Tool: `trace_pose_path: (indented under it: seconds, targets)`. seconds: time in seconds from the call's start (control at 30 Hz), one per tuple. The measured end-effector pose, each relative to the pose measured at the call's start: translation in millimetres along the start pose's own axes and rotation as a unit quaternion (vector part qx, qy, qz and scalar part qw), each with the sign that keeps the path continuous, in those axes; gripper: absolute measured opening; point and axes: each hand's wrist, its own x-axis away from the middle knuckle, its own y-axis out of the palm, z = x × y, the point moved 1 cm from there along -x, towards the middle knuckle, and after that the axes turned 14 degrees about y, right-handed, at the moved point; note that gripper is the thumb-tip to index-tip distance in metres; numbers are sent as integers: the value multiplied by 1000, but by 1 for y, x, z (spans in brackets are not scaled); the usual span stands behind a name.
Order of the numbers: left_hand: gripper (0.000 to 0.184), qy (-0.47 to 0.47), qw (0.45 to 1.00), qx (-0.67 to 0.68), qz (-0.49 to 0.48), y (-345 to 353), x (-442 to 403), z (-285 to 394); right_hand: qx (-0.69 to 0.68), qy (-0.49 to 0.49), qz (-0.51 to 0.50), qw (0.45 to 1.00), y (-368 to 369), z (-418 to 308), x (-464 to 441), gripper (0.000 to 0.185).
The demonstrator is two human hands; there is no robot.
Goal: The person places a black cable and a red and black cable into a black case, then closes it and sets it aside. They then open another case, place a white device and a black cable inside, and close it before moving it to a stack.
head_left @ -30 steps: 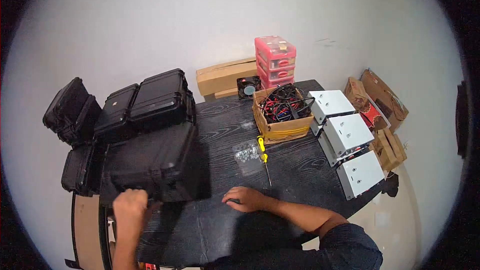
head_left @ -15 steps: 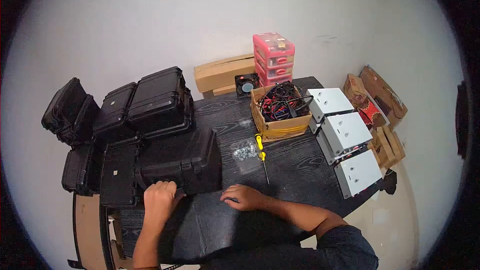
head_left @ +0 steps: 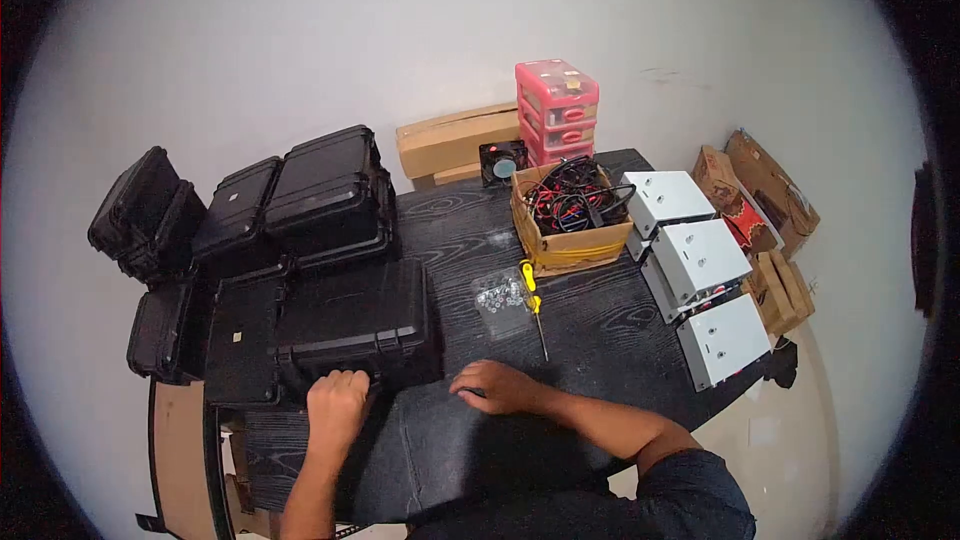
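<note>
A black hard case [head_left: 345, 310] with latches on its front lies at the near left of the dark table. My left hand [head_left: 338, 405] is closed at the case's front edge, around what looks like its handle; the fingertips are hidden. To the right of the case, my right hand [head_left: 492, 387] rests low over the table with curled fingers. A small dark spot shows between its thumb and fingers, and I cannot tell whether it is an object or a gap. Beyond that hand lie a yellow-handled screwdriver [head_left: 530, 285] and a clear bag of small metal parts [head_left: 503, 302].
Several more black cases [head_left: 320, 190] stand at the left. A cardboard box of cables [head_left: 575, 252], a small fan [head_left: 503, 164] and pink drawers [head_left: 558, 105] are at the back. White metal boxes [head_left: 700, 260] line the right edge of the table [head_left: 600, 340].
The view has shifted slightly. My left hand has moved a little to the right at the case's front edge, and the case has turned so its latches show more. My right hand stays nearly in place.
</note>
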Motion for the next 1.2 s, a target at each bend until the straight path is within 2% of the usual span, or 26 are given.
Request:
trace_pose_path:
  seconds: [0.07, 0.33, 0.73, 1.07, 1.13, 1.2]
  targets:
    - [17, -6, 1000, 0, 8, 3, 5, 5, 13, 9, 0, 1000, 1, -3, 2, 18]
    - [43, -13, 995, 40, 93, 24, 25, 27, 39, 1, 6, 999, -4, -15, 0, 18]
    - [39, 26, 984, 78, 158, 50, 48, 35, 51, -19, 27, 998, -1, -13, -3, 14]
    - [36, 44, 984, 52, 162, 48, 54, 38, 33, -10, 14, 999, 0, -12, -4, 14]
    - [36, 76, 969, 83, 219, 42, 52, 37, 22, 1, 13, 1000, 2, -6, -3, 14]
    - [42, 155, 959, 54, 233, 28, 55, 18, 25, -1, 6, 1000, 6, 2, -2, 13]
